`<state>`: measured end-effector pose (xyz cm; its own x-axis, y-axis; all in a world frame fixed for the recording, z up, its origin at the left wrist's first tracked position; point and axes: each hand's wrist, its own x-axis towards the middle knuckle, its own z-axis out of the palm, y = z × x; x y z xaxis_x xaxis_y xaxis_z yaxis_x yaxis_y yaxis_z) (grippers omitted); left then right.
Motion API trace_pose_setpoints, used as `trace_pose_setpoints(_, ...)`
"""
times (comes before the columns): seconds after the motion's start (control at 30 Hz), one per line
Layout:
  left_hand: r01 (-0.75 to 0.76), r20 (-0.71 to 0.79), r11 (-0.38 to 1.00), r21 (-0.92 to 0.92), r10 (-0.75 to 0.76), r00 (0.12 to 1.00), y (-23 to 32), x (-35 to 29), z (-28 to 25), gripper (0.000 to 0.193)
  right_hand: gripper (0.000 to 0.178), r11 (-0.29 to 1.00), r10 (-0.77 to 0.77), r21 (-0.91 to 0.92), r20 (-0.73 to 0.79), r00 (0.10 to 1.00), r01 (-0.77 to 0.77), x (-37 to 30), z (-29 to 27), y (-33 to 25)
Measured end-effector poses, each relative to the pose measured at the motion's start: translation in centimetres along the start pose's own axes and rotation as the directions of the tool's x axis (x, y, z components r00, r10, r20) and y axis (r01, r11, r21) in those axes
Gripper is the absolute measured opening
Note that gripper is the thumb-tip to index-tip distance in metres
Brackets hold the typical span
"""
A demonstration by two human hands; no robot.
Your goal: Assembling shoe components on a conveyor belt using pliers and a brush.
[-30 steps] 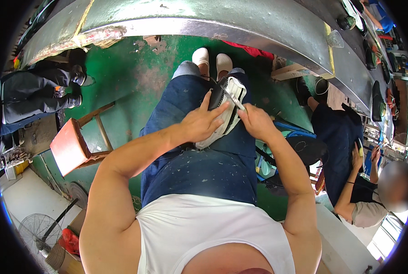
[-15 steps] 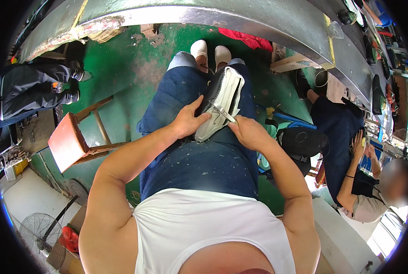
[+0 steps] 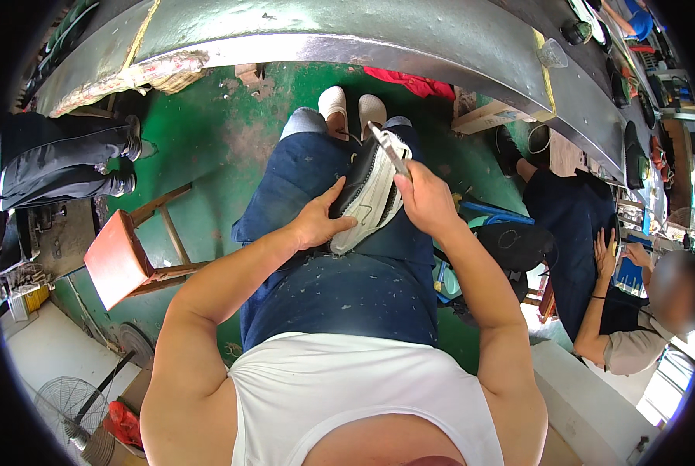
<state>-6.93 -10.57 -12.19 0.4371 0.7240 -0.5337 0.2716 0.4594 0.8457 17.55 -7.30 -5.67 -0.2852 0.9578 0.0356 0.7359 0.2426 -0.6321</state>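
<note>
A black shoe [image 3: 353, 177] lies across my thighs with its pale, white-edged underside [image 3: 377, 186] turned up. A thin bent line shows on that underside. My left hand [image 3: 322, 214] grips the shoe's near left side, thumb over the pale bottom and fingers against the black upper. Closed around a slim metal hand tool [image 3: 391, 151], my right hand [image 3: 427, 199] is at the shoe's right side. The tool points away from me and slants left across the shoe's far part; its exact kind is not clear.
A long metal-edged bench [image 3: 324, 48] spans the far side. To my left stand a red-seated wooden stool [image 3: 119, 259] and a wire fan [image 3: 66, 404]. A seated co-worker [image 3: 573, 210] works at the right, beside a black bag [image 3: 513, 247]. Red cloth [image 3: 409, 81] lies under the bench.
My right hand has moved away from me, and the tool has swung from across the shoe's middle to its far part. My left hand keeps its hold.
</note>
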Motion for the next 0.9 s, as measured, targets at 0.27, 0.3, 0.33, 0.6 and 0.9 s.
trace_pose_setpoints(0.27, -0.042, 0.046, 0.963, 0.267, 0.031, 0.998, 3.5, -0.8, -0.2, 0.108, 0.043, 0.951, 0.233, 0.158, 0.190, 0.954, -0.264, -1.3, 1.1, 5.3)
trace_pose_setpoints(0.3, -0.013, 0.047, 0.940, 0.340, -0.004, 0.999, 3.7, -0.4, -0.3, 0.107, 0.039, 0.905, 0.296, 0.249, 0.212, 0.931, -0.344, -1.8, 0.3, 4.5)
trace_pose_setpoints(0.33, 0.010, 0.048, 0.910, 0.414, -0.032, 0.998, 4.1, -0.1, -0.3, 0.106, 0.037, 0.878, 0.329, 0.312, 0.157, 0.931, -0.363, -2.7, 0.3, 4.6)
trace_pose_setpoints(0.6, -0.362, -0.136, 0.733, 0.575, 0.522, 0.842, 14.2, -3.9, -3.4, 0.071, 0.028, 0.769, 0.496, 0.517, -0.110, 0.862, -0.376, -9.0, 4.3, 6.5)
trace_pose_setpoints(0.9, -0.377, -0.109, 0.823, 0.425, 0.460, 0.881, 17.8, 4.2, -3.4, 0.038, 0.027, 0.744, 0.495, 0.532, -0.034, 0.868, -0.404, -8.6, 2.9, 5.0)
